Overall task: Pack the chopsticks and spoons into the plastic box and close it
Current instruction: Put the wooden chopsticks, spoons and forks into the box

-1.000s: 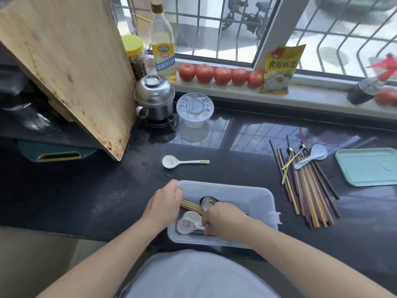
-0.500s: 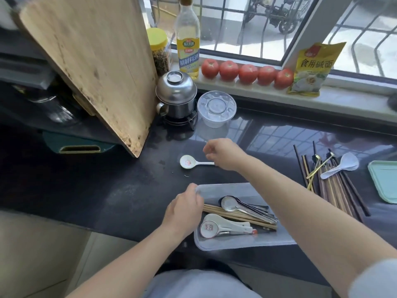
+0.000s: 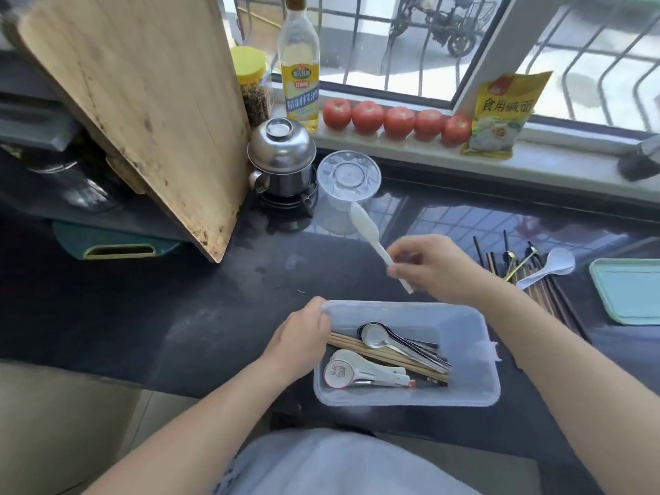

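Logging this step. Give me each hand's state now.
Left hand: fingers curled over the plastic box rim.
Right hand: pinching a white spoon by its handle.

The plastic box [image 3: 464, 334] is translucent and frosted, on a glossy black stone-like counter [image 3: 178, 316]. Inside lie shiny metal spoons [image 3: 378, 335], pale wooden chopsticks [image 3: 360, 346] and glazed white spoons [image 3: 348, 369]. The cutting board [image 3: 143, 101] is matt, scuffed wood

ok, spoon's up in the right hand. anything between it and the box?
Nothing visible. The right hand pinches the white spoon in the air just beyond the far rim of the plastic box, which is open-topped. The left hand grips its left edge, aside from the path.
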The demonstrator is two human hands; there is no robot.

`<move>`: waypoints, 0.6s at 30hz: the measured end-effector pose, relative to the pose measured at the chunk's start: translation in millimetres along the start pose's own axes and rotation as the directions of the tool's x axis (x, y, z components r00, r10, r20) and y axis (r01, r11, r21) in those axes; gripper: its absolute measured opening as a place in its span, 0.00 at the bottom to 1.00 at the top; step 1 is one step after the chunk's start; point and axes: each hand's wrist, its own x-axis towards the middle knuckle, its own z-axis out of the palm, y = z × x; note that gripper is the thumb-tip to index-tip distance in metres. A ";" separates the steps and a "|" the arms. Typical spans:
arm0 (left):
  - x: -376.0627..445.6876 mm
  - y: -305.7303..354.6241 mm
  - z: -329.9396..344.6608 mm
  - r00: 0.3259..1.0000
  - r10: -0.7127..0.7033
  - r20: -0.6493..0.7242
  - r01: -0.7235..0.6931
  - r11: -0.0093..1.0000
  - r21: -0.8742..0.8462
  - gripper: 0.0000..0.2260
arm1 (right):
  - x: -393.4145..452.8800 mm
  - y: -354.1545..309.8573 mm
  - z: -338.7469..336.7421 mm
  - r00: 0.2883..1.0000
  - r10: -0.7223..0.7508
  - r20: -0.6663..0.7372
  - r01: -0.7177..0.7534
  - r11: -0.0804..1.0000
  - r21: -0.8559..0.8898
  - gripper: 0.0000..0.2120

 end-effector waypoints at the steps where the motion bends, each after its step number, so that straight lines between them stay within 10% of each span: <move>1: 2.9 2.1 -1.2 1.000 0.020 0.020 -0.020 1.000 0.003 0.09 | -31.9 -0.3 -3.7 0.998 0.018 0.068 -0.017 1.000 -0.020 0.05; 6: 18.5 12.3 -1.5 0.997 0.069 0.026 -0.069 0.997 0.020 0.09 | -95.4 47.6 43.1 0.944 0.205 0.261 -0.048 0.862 -0.504 0.03; 18: 25.3 10.9 7.4 0.995 0.096 0.013 -0.095 0.994 -0.058 0.11 | -69.6 68.3 102.2 0.925 0.275 0.262 -0.143 0.891 -0.431 0.05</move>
